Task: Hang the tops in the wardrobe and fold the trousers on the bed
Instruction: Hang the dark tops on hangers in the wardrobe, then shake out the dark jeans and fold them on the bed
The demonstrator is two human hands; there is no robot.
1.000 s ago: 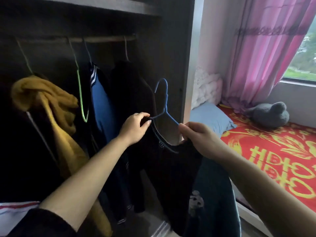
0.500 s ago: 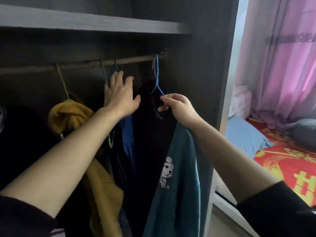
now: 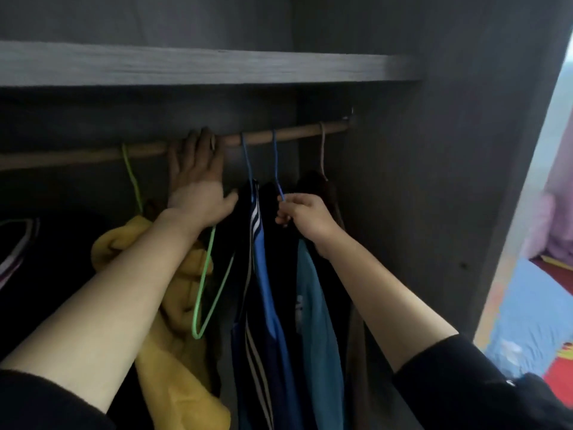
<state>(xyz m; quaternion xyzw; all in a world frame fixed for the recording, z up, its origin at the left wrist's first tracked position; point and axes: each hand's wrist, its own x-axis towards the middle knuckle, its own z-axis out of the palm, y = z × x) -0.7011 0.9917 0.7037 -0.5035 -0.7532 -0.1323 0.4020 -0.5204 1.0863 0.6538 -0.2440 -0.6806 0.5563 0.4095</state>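
Now the right grip [image 3: 305, 217], pinching the blue hanger [image 3: 275, 156] by its neck, has got the hook over the wooden rail [image 3: 294, 134] at upper centre, while the left grip [image 3: 198, 193] lies straight-fingered against that rail, so the black-and-teal top [image 3: 316, 305] hangs mid-frame, seemingly needing only release.

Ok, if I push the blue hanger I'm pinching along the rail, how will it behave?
The blue hanger in the right hand is thin wire: likely light, sliding readily on the round rail. Its top hangs limp, so expect swaying. The striped garment alongside may drag.
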